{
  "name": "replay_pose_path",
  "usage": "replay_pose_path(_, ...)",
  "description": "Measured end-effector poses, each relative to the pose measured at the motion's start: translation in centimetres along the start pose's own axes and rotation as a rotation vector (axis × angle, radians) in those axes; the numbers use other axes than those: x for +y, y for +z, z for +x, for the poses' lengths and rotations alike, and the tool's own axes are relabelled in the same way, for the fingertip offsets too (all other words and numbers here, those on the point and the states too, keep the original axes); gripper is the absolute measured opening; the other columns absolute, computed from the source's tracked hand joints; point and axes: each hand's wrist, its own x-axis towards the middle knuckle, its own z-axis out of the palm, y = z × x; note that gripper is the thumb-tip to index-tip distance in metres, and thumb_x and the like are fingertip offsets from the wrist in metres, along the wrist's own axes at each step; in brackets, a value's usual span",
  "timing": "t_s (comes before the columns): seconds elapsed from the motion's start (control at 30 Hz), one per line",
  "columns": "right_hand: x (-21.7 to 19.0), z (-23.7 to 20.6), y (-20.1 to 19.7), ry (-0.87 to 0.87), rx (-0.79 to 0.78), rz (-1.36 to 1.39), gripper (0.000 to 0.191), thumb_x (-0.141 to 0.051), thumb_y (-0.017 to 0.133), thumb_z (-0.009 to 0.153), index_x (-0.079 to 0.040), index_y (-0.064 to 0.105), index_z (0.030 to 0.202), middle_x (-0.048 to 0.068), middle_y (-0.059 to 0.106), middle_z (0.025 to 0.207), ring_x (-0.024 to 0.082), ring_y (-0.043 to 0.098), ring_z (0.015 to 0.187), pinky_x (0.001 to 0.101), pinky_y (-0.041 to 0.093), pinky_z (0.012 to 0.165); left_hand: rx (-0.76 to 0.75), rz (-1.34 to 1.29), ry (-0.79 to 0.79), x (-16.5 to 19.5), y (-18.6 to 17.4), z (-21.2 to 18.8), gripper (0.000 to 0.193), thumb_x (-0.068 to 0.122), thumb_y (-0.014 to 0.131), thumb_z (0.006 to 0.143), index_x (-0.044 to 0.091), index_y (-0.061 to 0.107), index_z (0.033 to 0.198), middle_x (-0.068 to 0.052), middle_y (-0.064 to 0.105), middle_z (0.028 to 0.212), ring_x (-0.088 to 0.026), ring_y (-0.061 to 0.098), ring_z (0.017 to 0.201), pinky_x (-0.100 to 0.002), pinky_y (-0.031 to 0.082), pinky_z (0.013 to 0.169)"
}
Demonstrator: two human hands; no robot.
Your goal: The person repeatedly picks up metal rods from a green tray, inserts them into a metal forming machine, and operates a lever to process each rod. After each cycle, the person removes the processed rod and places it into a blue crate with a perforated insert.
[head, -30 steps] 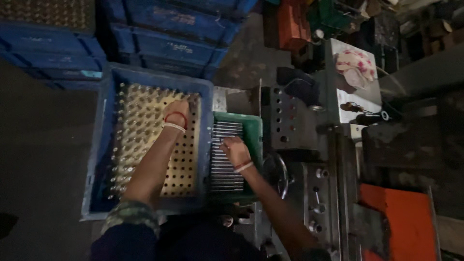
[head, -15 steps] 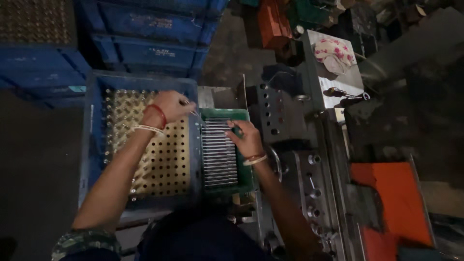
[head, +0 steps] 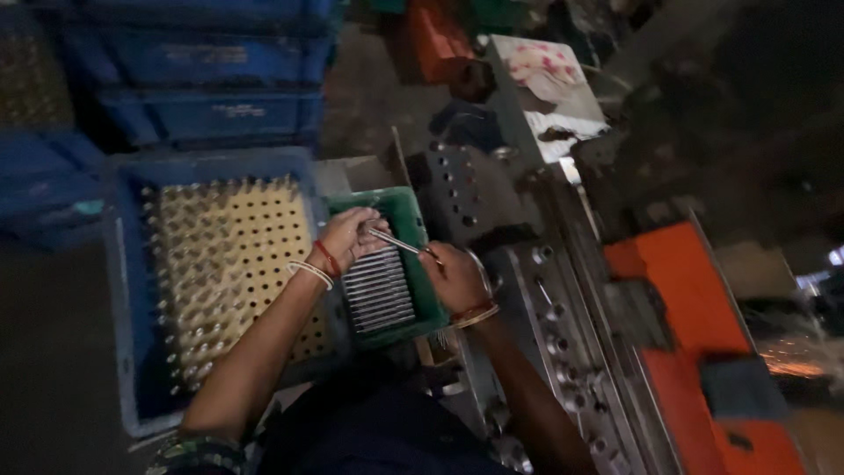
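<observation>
Rod: we saw a thin metal rod (head: 397, 241) held across the gap between the two hands, above the green tray (head: 411, 230), tilted slightly down toward the right.
Left hand: our left hand (head: 347, 238) was curled around the rod's left end, fingers pinched on it, over the tray's upper left part.
Right hand: our right hand (head: 455, 277) gripped the rod's right end, at the tray's right edge, with bangles on the wrist.
Tray: the green tray held a neat row of more metal rods (head: 378, 290) lying side by side, just below the hands.
Crate: a blue crate (head: 123, 299) sat touching the tray's left side; inside it we saw a yellow perforated board (head: 224, 264) with metal pins standing in rows along its left and top.
Machine: a grey metal machine (head: 492, 202) with bolt holes stood just right of the tray, and an orange panel (head: 703, 308) lay farther right.
Background: more blue crates (head: 207, 79) were stacked behind.
</observation>
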Motion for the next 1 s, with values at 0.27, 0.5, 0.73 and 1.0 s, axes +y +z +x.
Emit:
replay_pose_path(0.27,2.0,-5.9,-1.0,-0.284,0.398,-0.343,0.008,-0.012,0.061,0.097,-0.005,0.065,0.096,0.014,0.058,0.088,0.035,0.058,0.086,0.0475,0.046,0.078,-0.185,-0.046,-0.278,-4.5,8.3,1.6,0.026,0.028,0.055,0.102,0.005,0.066,0.108,-0.011,0.07,0.097,-0.026,0.074,0.094,-0.041,0.064,0.082)
replay_pose_path(0.5,3.4,-9.4,-3.4,-0.068,0.344,-0.208,0.018,-0.022,0.066,0.098,-0.004,0.065,0.098,0.014,0.059,0.088,0.035,0.06,0.087,0.0458,0.049,0.077,-0.121,0.014,-0.261,-9.6,13.5,3.4,0.027,0.026,0.058,0.098,0.003,0.068,0.106,-0.007,0.068,0.082,-0.026,0.075,0.075,-0.042,0.065,0.07)
replay_pose_path(0.73,3.9,-10.8,-6.1,0.238,0.195,0.25,0.026,-0.029,0.063,0.102,-0.005,0.07,0.096,0.009,0.064,0.086,0.025,0.064,0.079,0.0384,0.052,0.072,-0.178,0.917,0.803,-9.2,17.3,-1.4,0.023,0.025,0.073,0.096,0.006,0.066,0.107,-0.007,0.064,0.074,-0.015,0.062,0.065,-0.032,0.05,0.057)
replay_pose_path(1.0,4.3,-10.3,-10.2,-0.157,0.192,-0.071,0.01,-0.014,0.071,0.095,-0.008,0.073,0.102,0.007,0.065,0.099,0.022,0.064,0.094,0.0438,0.047,0.096,-0.361,0.941,0.416,-6.6,17.1,-2.6,0.051,0.036,0.066,0.105,0.0,0.069,0.069,-0.002,0.053,0.053,-0.009,0.047,0.05,-0.03,0.039,0.048)
